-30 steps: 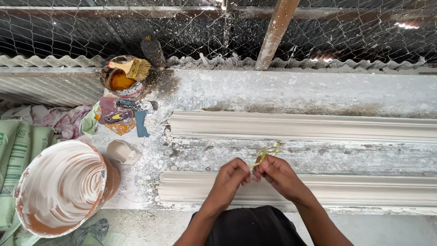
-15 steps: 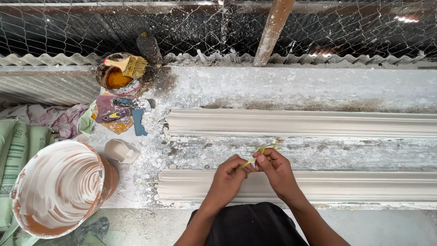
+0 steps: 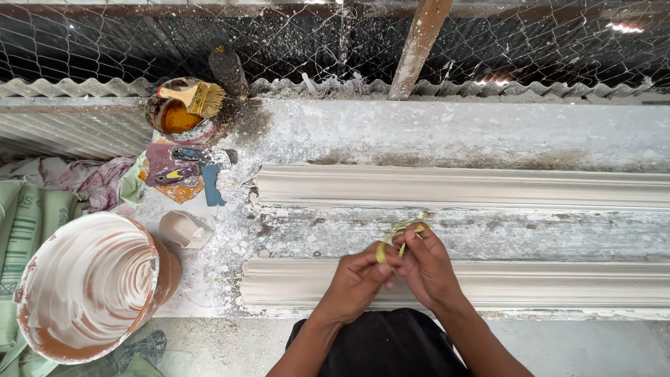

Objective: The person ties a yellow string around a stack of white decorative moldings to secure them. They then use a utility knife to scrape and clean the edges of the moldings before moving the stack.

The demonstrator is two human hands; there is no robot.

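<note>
On a plaster-dusted workbench (image 3: 447, 132), left hand (image 3: 356, 283) and right hand (image 3: 427, 269) pinch a yellowish fibre strand (image 3: 399, 234) with closed fingertips above a moulding (image 3: 558, 283)

The single head-worn camera looks almost straight down from close above the person's own hands, facing a plaster-dusted bench (image 3: 488, 132) that runs across the frame, with a wire fence (image 3: 139, 42) along the top edge and a bucket (image 3: 91, 286) low on the left.
</note>
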